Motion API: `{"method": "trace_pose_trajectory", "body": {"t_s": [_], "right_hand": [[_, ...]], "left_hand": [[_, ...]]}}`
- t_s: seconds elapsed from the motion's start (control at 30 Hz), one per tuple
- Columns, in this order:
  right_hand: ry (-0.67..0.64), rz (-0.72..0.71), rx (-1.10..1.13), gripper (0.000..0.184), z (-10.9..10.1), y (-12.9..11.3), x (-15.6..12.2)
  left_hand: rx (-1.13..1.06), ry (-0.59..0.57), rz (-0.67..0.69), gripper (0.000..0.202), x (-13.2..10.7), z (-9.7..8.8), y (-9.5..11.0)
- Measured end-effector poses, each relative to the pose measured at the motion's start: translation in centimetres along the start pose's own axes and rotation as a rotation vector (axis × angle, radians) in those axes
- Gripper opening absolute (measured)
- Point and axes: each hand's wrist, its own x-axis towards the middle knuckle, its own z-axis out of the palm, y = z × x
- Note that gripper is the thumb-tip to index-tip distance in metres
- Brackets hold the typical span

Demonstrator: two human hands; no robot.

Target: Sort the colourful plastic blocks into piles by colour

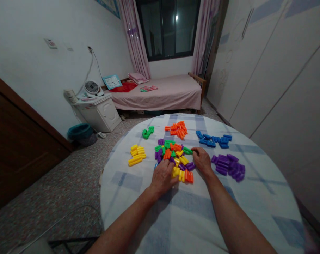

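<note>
A mixed heap of small plastic blocks point(176, 157) in several colours lies in the middle of a round table point(191, 211) with a checked cloth. My left hand point(162, 176) rests on the heap's near left edge, fingers curled over yellow and purple pieces. My right hand point(202, 158) is at the heap's right edge, its fingertips pinched on a green block point(188, 150). Around the heap lie sorted groups: yellow point(136, 155), green point(147, 132), orange point(178, 129), blue point(214, 140) and purple point(228, 165).
Beyond the table stand a bed with a pink cover point(162, 93), a white bedside cabinet point(99, 111) with a small fan point(91, 88), and a teal bin point(79, 132) on the floor. White wardrobe doors point(268, 70) line the right side.
</note>
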Motion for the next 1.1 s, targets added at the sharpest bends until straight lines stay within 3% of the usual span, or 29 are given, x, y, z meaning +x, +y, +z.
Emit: {"method": "trace_pose_trajectory", "body": {"t_s": [0.3,0.53,0.67,0.77,0.87,0.97,1.1], "right_hand": [[-0.011,0.008,0.028,0.028,-0.1,-0.1,0.0],[0.000,-0.009,0.012,0.029,0.1,0.2,0.0],[-0.001,0.001,0.004,0.029,0.1,0.2,0.1],[-0.004,-0.002,0.005,0.029,0.0,0.1,0.1],[-0.004,-0.003,0.010,0.029,-0.1,0.1,0.2],[-0.006,0.002,0.013,0.029,0.0,0.2,0.2],[-0.001,0.028,0.018,0.029,0.0,0.0,0.2]], "left_hand": [[-0.049,-0.168,0.114,0.027,1.2,0.1,0.5],[0.037,-0.110,0.095,0.021,0.4,1.4,0.0],[0.061,-0.035,0.010,0.025,0.0,2.4,-0.2],[0.000,0.068,0.025,0.028,-0.1,1.9,-0.9],[-0.049,0.273,-0.042,0.030,0.3,0.0,-3.4],[0.029,0.467,-0.251,0.029,0.8,-2.3,-8.4],[0.082,0.532,-0.547,0.030,0.9,-2.7,-15.6]]}}
